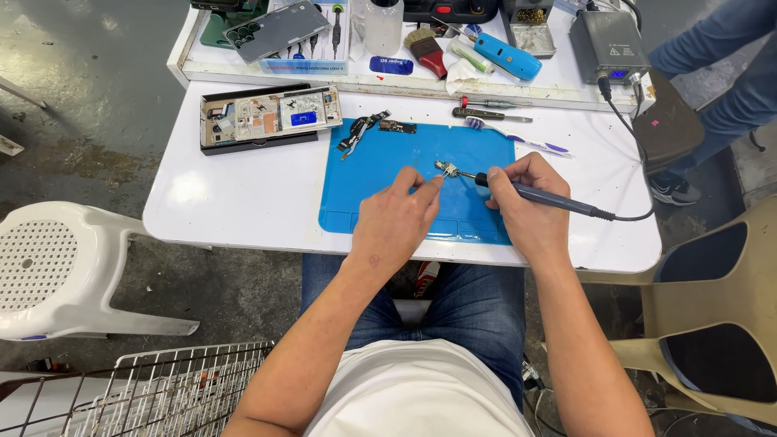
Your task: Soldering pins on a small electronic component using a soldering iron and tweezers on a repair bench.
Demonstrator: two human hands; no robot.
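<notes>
Near edge of white desk (243,218): left hand (394,222) on blue work mat (364,194), fingers pressed together, tips pinning small circuit part (446,169) at mat centre. Right hand (526,206) closed pen-style around grey soldering iron (558,200), tip touching the part; cord running off to the right. Judged mid-job: soldering under way on the part, not finished. Further back on mat, two loose flex pieces (372,129), apparently waiting. Left of mat, opened phone (267,117), back off, boards exposed, not reassembled. Purple-handled toothbrush (518,139) and screwdriver (490,115) beyond. Far shelf: grey phone back cover (275,31), flat blue oblong label strip (391,65), red-handled brush (425,50), blue oblong tool (507,55), clear bottle (383,26), grey box station with small blue display (609,44).
</notes>
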